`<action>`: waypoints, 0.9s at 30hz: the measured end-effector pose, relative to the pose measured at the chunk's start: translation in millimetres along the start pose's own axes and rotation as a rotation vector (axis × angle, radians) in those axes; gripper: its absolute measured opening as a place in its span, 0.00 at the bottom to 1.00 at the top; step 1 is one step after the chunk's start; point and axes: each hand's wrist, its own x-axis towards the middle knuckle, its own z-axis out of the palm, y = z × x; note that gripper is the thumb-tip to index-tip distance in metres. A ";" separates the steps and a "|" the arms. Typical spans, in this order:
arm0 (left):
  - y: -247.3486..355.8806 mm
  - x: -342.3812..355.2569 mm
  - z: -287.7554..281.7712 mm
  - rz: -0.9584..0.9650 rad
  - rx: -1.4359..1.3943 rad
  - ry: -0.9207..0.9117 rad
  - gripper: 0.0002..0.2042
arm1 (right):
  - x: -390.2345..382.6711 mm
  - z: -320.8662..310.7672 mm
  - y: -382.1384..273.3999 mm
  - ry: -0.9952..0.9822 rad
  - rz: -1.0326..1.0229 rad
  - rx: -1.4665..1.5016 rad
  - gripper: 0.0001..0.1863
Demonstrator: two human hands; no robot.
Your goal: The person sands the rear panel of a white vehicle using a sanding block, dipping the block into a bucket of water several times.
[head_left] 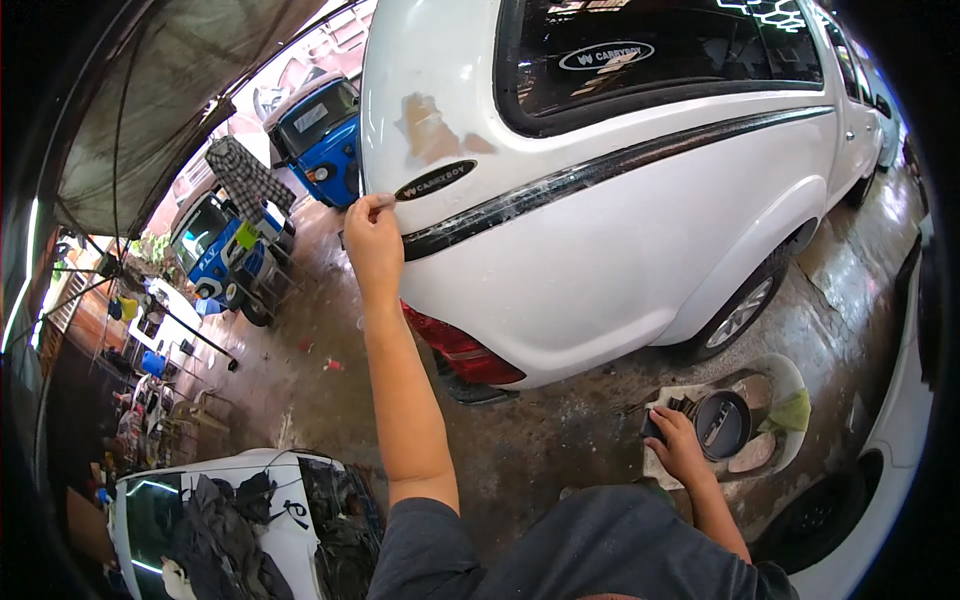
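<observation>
A white pickup (580,260) with a canopy fills the middle and right of the view. My left hand (375,240) is raised to the canopy's rear edge, beside a dark oval badge (436,181) and the end of a black trim strip (520,203). Its fingers are pinched together; whatever they hold, if anything, is hidden. Above the badge a bare tan patch (430,130) shows in the white paint. Lower down, my right hand (682,446) is closed round a small dark block (652,424), next to a round dark pan (722,424).
The pan and a green cloth (788,412) sit on a pale plastic chair seat (797,370). Another white car (900,400) stands at the right. Dark cloths (220,530) lie on a vehicle at lower left. Blue vehicles (325,150) are parked behind on wet concrete (320,400).
</observation>
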 end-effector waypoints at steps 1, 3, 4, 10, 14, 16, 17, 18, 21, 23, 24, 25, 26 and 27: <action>-1.4 1.2 -0.7 -0.003 0.001 0.003 0.07 | -0.1 1.0 0.2 -0.003 0.000 -0.010 0.31; -3.9 4.1 -1.2 -0.036 0.009 -0.023 0.08 | 0.9 2.5 0.5 -0.008 -0.002 -0.012 0.31; -2.5 4.6 -1.2 -0.038 0.010 -0.022 0.08 | 1.1 3.0 0.2 -0.010 0.000 -0.011 0.31; 0.9 4.7 -0.4 -0.166 -0.092 -0.084 0.08 | 4.0 2.2 -3.5 -0.003 0.012 -0.009 0.32; -8.5 1.7 4.6 -0.086 -0.037 -0.018 0.09 | 4.0 5.5 -3.3 -0.005 0.014 -0.017 0.32; -7.3 0.2 6.4 -0.060 -0.023 0.006 0.09 | 3.8 7.2 -1.6 -0.007 0.009 -0.019 0.32; -4.8 -0.3 6.6 -0.052 -0.023 -0.001 0.10 | 3.7 7.2 -1.3 -0.007 0.010 -0.022 0.32; -2.2 -0.9 6.7 -0.044 -0.023 -0.008 0.10 | 3.7 7.3 -1.3 -0.013 0.019 -0.019 0.31; -1.7 -1.5 1.7 -0.104 -0.052 -0.029 0.11 | 5.4 8.5 -5.4 -0.018 0.015 -0.011 0.31; -0.4 -10.6 7.3 -0.060 -0.069 0.025 0.12 | 6.1 9.1 -5.7 -0.016 0.012 -0.013 0.31; 0.4 -17.0 10.7 -0.016 -0.086 0.077 0.14 | 6.6 9.7 -5.2 -0.017 0.008 -0.012 0.31; 3.4 -24.9 14.4 -0.016 -0.089 0.077 0.14 | 6.9 9.3 -4.2 -0.017 0.006 -0.014 0.31; 6.9 -33.6 17.6 0.111 0.024 0.103 0.15 | 7.0 9.1 -3.4 -0.015 0.008 -0.018 0.31; 9.7 -38.6 20.3 0.238 0.137 0.129 0.16 | 6.8 9.0 -2.8 -0.012 0.011 -0.025 0.31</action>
